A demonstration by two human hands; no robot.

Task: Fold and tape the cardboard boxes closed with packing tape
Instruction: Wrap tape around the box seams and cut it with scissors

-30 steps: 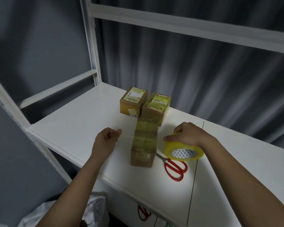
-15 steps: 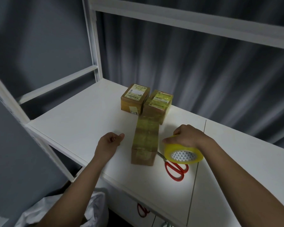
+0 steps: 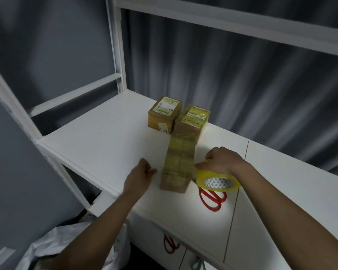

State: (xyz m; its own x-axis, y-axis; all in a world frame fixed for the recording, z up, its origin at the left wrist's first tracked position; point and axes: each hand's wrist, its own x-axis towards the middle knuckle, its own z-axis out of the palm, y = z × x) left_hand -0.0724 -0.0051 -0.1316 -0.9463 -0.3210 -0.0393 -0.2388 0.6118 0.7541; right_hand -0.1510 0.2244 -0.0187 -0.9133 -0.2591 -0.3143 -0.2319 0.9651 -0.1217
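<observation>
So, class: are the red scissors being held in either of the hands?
No: the red scissors lie on the white table, while the right hand grips the tape roll.

3 taped cardboard boxes [image 3: 177, 168], yellow tape roll [image 3: 217, 181]

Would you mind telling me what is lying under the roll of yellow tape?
Red scissors lie on the white table under the roll of yellow tape, which the right hand holds. Their handles show; the blades are covered by the roll.
</observation>
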